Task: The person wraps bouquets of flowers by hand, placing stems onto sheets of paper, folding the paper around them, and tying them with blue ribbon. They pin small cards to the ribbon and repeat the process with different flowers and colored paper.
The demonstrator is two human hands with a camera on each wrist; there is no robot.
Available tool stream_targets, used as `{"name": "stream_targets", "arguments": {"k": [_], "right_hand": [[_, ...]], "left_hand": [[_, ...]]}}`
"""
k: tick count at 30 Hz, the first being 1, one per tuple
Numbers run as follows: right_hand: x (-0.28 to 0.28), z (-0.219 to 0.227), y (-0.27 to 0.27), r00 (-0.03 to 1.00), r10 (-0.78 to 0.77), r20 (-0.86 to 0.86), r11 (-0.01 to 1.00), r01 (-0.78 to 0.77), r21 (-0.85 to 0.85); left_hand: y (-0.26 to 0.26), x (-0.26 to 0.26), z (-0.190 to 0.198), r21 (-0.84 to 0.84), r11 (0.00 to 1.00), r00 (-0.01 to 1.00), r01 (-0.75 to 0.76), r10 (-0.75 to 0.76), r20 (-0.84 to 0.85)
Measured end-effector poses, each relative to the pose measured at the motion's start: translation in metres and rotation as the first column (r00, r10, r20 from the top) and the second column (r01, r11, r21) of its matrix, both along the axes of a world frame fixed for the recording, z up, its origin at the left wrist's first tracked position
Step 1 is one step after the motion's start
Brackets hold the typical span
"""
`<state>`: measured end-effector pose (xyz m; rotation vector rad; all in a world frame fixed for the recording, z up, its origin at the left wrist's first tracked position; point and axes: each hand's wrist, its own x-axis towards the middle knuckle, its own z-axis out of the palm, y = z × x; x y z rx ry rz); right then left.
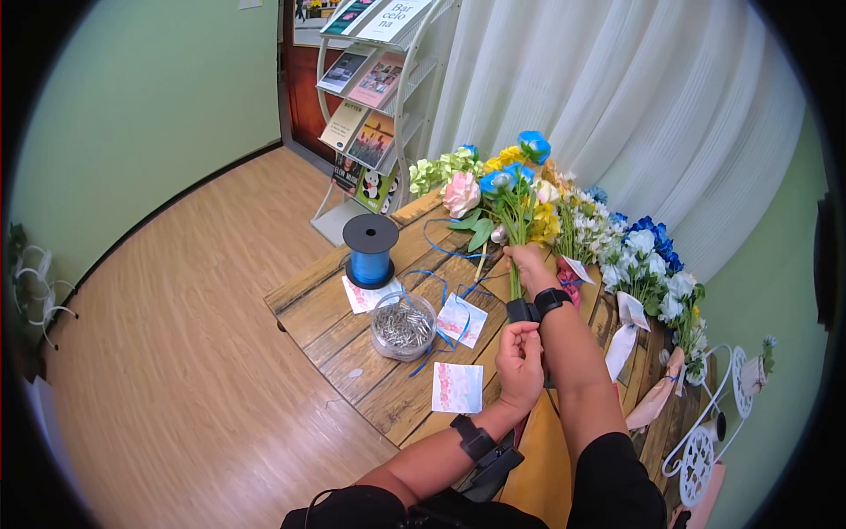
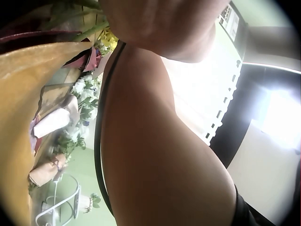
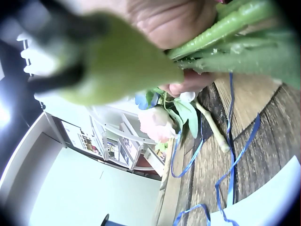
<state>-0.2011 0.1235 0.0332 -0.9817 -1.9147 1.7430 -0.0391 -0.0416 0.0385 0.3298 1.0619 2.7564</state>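
Observation:
My right hand [image 1: 527, 266] grips the green stems [image 1: 518, 227] of a bunch of artificial flowers. Pink, blue and yellow heads, among them a blue flower [image 1: 534, 146] and a pink rose [image 1: 462, 194], fan out beyond it. In the right wrist view the stems [image 3: 235, 54] run close past the palm, and a blurred green shape [image 3: 127, 61] fills the foreground. My left hand [image 1: 520, 366] is just below the right wrist, fingers curled in toward the thumb, by the lower part of the stems. I cannot tell whether it pinches a stem; the right forearm and wrist camera hide that spot.
On the wooden table [image 1: 388, 407] stand a blue ribbon spool [image 1: 370, 264] and a tub of metal pins [image 1: 403, 328]. Loose blue ribbon and printed cards [image 1: 457, 388] lie nearby. White and blue flowers [image 1: 652, 256] line the right side. A magazine rack [image 1: 374, 97] stands behind.

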Motion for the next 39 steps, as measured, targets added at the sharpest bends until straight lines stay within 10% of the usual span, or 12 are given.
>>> {"name": "stream_targets", "arguments": {"k": [20, 36, 39], "right_hand": [[0.049, 0.14, -0.009, 0.958, 0.104, -0.267, 0.949, -0.015, 0.315], [0.199, 0.201, -0.049, 0.925, 0.193, -0.328, 0.946, -0.086, 0.313], [0.201, 0.199, -0.043, 0.916, 0.204, -0.344, 0.941, -0.087, 0.327]], "left_hand": [[0.009, -0.005, -0.011, -0.073, 0.994, 0.996, -0.083, 0.08, -0.042], [-0.002, -0.033, -0.001, -0.166, 0.948, 0.952, -0.273, 0.242, -0.186], [-0.002, -0.026, 0.0, -0.155, 0.982, 0.961, -0.104, 0.059, -0.269]]}}
